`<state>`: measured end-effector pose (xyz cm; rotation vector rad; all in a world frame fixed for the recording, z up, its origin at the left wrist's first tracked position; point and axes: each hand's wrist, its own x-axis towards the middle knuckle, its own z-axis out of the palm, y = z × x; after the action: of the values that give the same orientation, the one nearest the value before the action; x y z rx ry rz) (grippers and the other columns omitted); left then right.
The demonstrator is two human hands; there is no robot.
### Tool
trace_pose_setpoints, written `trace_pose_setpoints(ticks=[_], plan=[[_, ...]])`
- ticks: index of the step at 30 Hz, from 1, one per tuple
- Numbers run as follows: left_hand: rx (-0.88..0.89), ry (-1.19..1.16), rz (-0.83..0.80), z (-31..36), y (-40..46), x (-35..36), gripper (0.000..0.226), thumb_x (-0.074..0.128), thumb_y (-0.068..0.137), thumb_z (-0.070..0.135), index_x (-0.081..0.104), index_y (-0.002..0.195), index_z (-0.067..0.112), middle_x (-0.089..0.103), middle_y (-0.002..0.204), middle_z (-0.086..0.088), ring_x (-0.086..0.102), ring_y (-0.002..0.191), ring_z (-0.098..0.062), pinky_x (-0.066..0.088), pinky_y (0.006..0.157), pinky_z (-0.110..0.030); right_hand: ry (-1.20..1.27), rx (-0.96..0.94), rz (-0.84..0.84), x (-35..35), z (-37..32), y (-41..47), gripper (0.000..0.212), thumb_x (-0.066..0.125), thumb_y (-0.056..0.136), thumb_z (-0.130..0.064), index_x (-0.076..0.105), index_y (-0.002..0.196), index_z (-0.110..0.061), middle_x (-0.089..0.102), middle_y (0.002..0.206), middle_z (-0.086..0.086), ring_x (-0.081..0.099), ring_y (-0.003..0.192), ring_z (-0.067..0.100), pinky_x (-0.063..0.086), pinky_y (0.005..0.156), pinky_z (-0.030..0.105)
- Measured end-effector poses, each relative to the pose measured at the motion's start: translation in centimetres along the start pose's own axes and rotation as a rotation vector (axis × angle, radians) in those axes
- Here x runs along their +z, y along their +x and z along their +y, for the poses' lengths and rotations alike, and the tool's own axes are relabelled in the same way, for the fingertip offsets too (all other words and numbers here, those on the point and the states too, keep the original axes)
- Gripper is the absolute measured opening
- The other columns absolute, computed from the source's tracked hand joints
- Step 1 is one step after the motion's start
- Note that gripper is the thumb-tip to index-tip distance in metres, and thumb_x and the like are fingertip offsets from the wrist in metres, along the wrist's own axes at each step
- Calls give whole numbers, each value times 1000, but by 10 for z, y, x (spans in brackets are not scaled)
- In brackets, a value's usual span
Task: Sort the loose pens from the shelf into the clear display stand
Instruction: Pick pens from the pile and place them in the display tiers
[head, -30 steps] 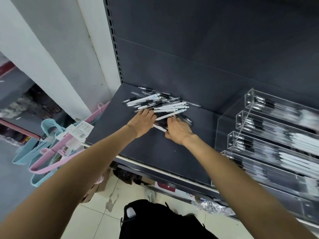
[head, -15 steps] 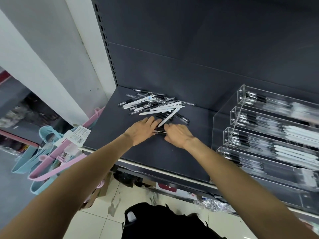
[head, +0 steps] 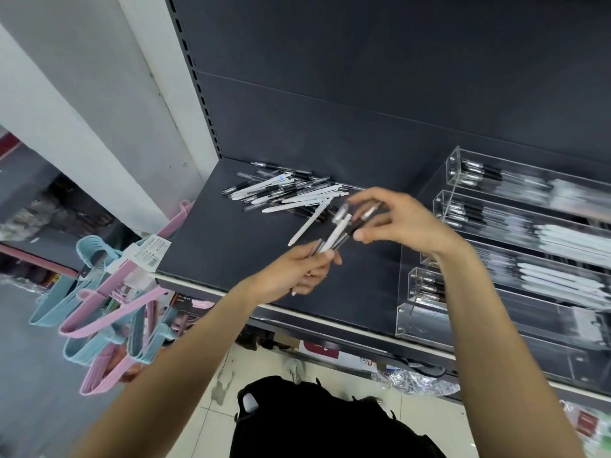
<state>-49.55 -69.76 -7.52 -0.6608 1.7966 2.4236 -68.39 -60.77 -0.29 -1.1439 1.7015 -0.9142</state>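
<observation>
Both hands are up in the air above the dark shelf (head: 231, 256). The left hand (head: 297, 276) grips the low end of a little bunch of pens (head: 337, 234), with its fingers curled round them. The bunch has white pens and black pens, and it is a bit blurry. The right hand (head: 400, 223) pinches the top end of the same bunch with its fingertips, and its other fingers are spread out.

The pile of loose pens (head: 287, 191) lies on the shelf, just behind the hands and close to the shelf's back wall. One white pen (head: 309, 223) sticks out from the pile toward the left hand.

The clear display stand (head: 426, 305) sits on the shelf to the right of the pile. Its steps already hold rows of black pens and white pens.

Pink and blue hangers (head: 109, 309) hang to the left of the shelf. A black bag (head: 317, 421) is on the floor below the shelf.
</observation>
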Motion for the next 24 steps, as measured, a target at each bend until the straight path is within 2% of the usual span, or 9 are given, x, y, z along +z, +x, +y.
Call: trace_pose_setpoints(ticks=[2,4,7,11,14,16,19,21,24], plan=[[28,-216,-16,-5,-5,10,24,43,94,31,56,102,13,32,58,9,22,44,-2,19,37,-13,290,0,83,2,7,-8,37,67,80,1,58,114,-11,67,87,7,69,75,15,55,71,22],[38,-358,-14,-6,-7,19,26,43,93,29,57,105,11,38,59,8,25,44,-1,19,37,-12,406,13,163,12,12,-12,27,61,87,-6,57,114,-9,68,82,4,67,74,13,54,66,21],[46,-452,19,-6,-6,31,28,46,91,27,59,107,8,49,66,5,36,49,-2,28,39,-12,416,36,240,30,17,-15,28,58,90,-17,58,116,-8,66,83,-2,59,70,11,46,54,21],[33,-429,48,-7,-7,36,32,46,92,27,62,115,11,62,79,3,54,64,-7,48,57,-19,336,-12,399,41,14,-15,19,59,91,-13,58,108,-5,62,78,1,55,60,9,42,48,21],[29,-491,16,-5,-12,39,34,44,92,25,60,119,13,71,96,0,68,82,-14,58,75,-31,253,5,412,46,16,-14,4,61,89,-10,58,91,-11,61,67,-3,56,59,9,44,53,24],[32,-552,-9,-3,-14,41,33,42,93,23,61,117,12,72,104,-5,70,92,-20,58,79,-36,180,40,362,49,16,-15,4,62,88,-14,59,88,-11,64,71,-2,59,64,10,48,65,28],[47,-596,21,-4,-16,44,30,44,93,21,67,111,13,71,90,-1,67,72,-13,56,65,-26,162,72,261,51,14,-16,11,63,88,-13,62,94,-5,65,82,3,63,66,10,50,72,25],[81,-692,17,-8,-17,43,31,44,92,18,69,110,12,56,69,4,48,52,-4,43,49,-16,228,55,214,49,9,-16,12,63,87,-10,61,98,-5,66,83,2,64,65,9,48,70,17],[108,-747,-9,-14,-21,36,33,41,95,16,63,118,10,39,62,7,33,48,0,33,44,-12,243,16,151,45,2,-13,27,70,82,-13,60,106,-11,66,86,-1,64,70,10,48,71,15]])
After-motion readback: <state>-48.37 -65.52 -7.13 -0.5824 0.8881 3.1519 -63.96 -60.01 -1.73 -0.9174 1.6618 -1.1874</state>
